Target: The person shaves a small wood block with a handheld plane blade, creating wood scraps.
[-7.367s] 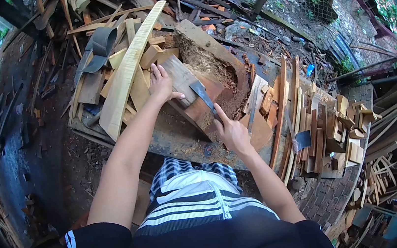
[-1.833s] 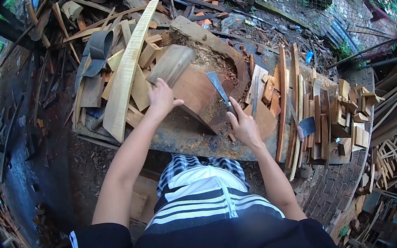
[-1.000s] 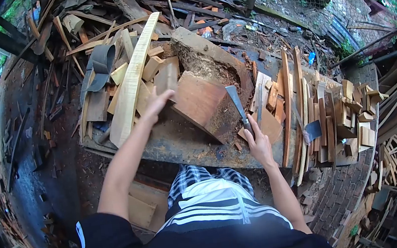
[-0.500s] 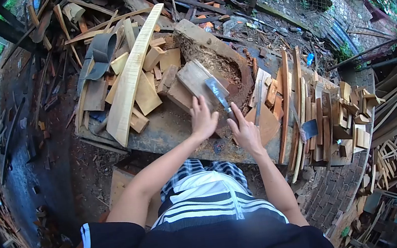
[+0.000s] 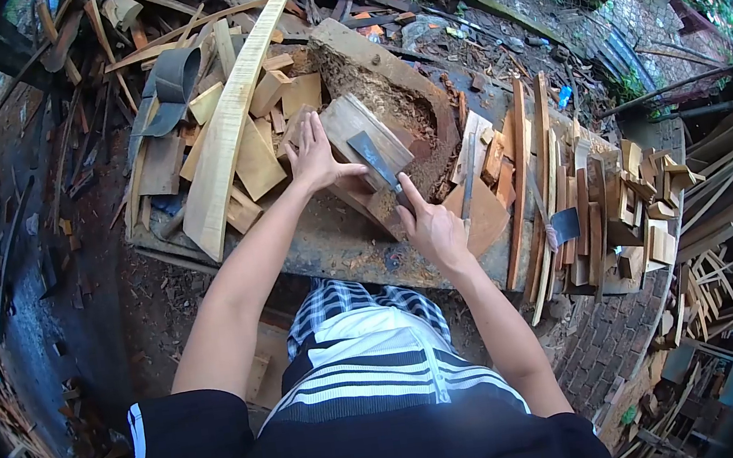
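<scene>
My right hand (image 5: 436, 231) is closed round the dark handle of a putty knife (image 5: 366, 148), its index finger stretched along the handle. The widening blade lies over the pale top face of a wooden block (image 5: 346, 120). At the block's left side is my left hand (image 5: 314, 160), fingers stretched upward and thumb spread toward the blade, holding nothing. The block leans among other wood pieces on a worn workbench (image 5: 324, 252). Close by on the right, a long narrow metal tool (image 5: 470, 170) rests across a rounded brown board (image 5: 486, 219).
A long curved pale plank (image 5: 232, 140) and offcuts lie left of my hands, with a dark bent sheet (image 5: 176, 92) behind. A hollowed block full of shavings (image 5: 394, 79) stands beyond. Upright strips (image 5: 525, 177) and another scraper (image 5: 565, 225) are at the right.
My left hand has moved up and left along the wooden block, its thumb now spread wide. My right hand has shifted slightly left and down with the putty knife. The whole view has shifted slightly.
</scene>
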Tool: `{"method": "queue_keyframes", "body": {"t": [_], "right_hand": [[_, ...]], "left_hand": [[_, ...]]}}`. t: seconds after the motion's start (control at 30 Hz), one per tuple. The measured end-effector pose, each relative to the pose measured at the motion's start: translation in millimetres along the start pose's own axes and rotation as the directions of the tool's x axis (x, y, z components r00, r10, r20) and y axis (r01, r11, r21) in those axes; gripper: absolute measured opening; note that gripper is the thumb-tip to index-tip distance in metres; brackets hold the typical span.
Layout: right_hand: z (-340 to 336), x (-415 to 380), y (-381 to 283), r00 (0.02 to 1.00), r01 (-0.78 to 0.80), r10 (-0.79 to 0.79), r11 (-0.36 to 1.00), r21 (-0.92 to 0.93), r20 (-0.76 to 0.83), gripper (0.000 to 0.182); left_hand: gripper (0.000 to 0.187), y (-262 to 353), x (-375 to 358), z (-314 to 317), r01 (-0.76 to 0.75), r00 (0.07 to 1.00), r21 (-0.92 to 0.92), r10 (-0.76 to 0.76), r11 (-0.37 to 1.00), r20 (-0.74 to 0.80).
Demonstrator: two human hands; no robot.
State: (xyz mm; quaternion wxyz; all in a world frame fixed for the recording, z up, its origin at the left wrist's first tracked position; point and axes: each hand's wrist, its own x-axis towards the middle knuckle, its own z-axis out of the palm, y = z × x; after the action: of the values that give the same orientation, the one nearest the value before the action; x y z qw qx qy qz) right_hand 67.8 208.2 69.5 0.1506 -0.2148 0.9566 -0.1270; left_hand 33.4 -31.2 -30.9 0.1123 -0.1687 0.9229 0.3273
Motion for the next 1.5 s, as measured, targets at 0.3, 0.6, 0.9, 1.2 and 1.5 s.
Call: {"method": "queue_keyframes", "body": {"t": [0.3, 0.6, 0.9, 1.2, 1.5], "right_hand": [[-4, -10, 2, 0.999, -0.01, 0.01, 1.0, -0.017, 0.052, 0.059], [14, 11, -7, 0.999, 0.038, -0.037, 0.999, 0.032, -0.032, 0.056], [0, -10, -1, 0.999, -0.016, 0.017, 1.0, -0.022, 0.047, 0.057], [8, 2, -4, 0.998, -0.014, 0.01, 0.998, 0.058, 0.069, 0.059], [-1, -8, 5, 0.997, 0.011, -0.016, 0.998, 0.065, 0.072, 0.057]], "left_hand": [[0.157, 0, 0, 6, 0.04, 0.999, 0.018, -0.04, 0.999, -0.034], [0.162, 3, -5, 2, 0.066, 0.998, 0.034, -0.065, 0.997, -0.019], [0.161, 6, -4, 4, 0.089, 0.996, 0.069, -0.087, 0.994, -0.029], [0.16, 8, -4, 0, 0.096, 0.995, 0.07, -0.096, 0.993, -0.007], [0.16, 8, -3, -1, 0.112, 0.993, 0.107, -0.115, 0.988, 0.025]]}}
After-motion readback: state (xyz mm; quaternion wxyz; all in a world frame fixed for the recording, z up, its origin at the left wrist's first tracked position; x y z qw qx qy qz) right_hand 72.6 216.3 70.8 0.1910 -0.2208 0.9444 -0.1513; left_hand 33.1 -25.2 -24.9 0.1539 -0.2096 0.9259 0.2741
